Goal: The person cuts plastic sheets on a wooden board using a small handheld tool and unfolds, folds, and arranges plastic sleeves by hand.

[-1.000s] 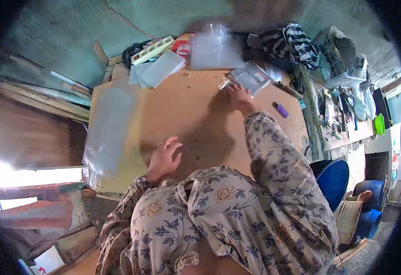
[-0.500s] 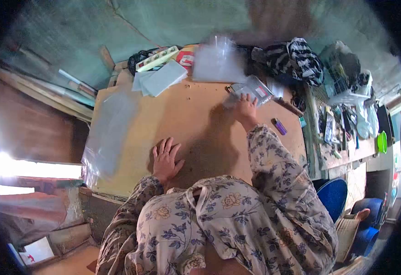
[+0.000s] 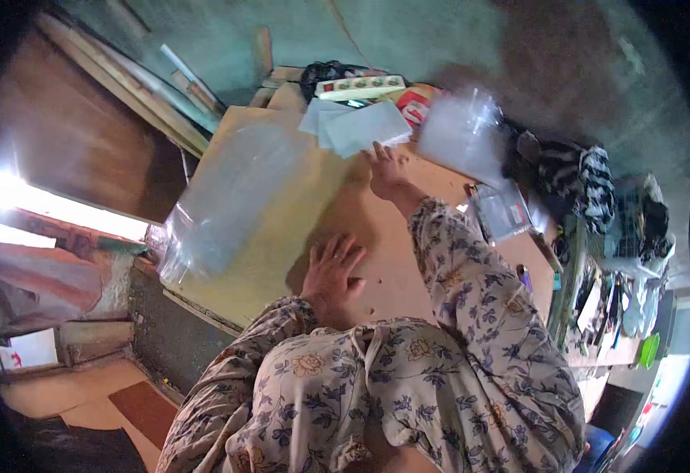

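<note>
My left hand (image 3: 333,272) is over the near part of the tabletop (image 3: 396,264), fingers spread and nothing in it. Farther out, my right hand (image 3: 390,175) is stretched toward the pale rectangular sheets (image 3: 368,128), its fingers apart. Its fingertips are at the lower edge of the top sheet; whether they touch it I cannot tell. Those sheets overlap one another at the back of the table. To the right of my right arm lies a flat clear packet (image 3: 504,213) with a dark band and a small red-and-white label. A large sheet of clear plastic (image 3: 238,193) covers the table's left side.
Behind the pale sheets is a white power strip (image 3: 360,87). A stack of clear plastic (image 3: 463,134) lies at the back right, near a black-and-white striped cloth (image 3: 595,185). A purple lighter (image 3: 524,276) is partly hidden by my sleeve. Tools crowd a right-hand shelf (image 3: 609,355).
My right hand has left the flat packet and moved left to the pale sheets. My left hand's fingers are raised more. The camera view has turned.
</note>
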The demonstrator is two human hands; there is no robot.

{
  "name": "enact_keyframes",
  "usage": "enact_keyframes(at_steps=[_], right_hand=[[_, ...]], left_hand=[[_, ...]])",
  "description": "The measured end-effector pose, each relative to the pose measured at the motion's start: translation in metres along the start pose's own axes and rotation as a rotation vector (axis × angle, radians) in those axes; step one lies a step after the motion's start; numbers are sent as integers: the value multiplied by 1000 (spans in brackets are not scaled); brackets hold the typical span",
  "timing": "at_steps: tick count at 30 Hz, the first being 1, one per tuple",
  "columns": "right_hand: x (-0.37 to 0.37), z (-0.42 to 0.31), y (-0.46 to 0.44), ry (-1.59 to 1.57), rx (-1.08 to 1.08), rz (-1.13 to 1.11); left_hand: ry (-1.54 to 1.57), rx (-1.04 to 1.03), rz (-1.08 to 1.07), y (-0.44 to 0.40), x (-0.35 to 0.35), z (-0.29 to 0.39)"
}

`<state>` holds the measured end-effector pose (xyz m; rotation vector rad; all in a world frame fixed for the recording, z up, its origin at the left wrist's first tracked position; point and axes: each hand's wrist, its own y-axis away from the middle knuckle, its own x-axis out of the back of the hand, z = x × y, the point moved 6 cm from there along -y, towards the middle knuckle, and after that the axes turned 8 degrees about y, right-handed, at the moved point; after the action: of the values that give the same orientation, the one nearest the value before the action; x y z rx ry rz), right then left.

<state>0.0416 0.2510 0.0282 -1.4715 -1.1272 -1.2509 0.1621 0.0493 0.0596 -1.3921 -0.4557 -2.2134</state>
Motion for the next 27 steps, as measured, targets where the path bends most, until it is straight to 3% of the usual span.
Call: enact_keyframes(at_steps=[3,7,10,14,17,21,23,25,26,27], right_hand=[[-1,-29,-36,231,76,-59],[-2,-11,-65,327,86,-100],[-22,14,-71,213,1,-199],[-15,14,-55,234,28,-102],[-11,11,-29,-22,-194,-19],[-20,-34,45,-122,-242,-81],[-15,-53,79,-102,-160,-76],[-10,-72,105,-94,-90,-80],[-8,-82,114,-63,-69,-99],[-7,-92,121,-32,-50,-116]], left_hand=[[60,-17,27,-1,6,-3],[93,-21,19,-3,3,-7],[108,-32,18,-1,7,-9],[139,-13,-3,-2,9,-9],[103,-26,1,-2,5,-11],[130,-31,44,-4,-7,-33],[72,-63,172,-12,26,-58],[39,3,526,-15,82,-100],[59,160,536,-27,93,-152],[127,179,704,-25,114,-194]])
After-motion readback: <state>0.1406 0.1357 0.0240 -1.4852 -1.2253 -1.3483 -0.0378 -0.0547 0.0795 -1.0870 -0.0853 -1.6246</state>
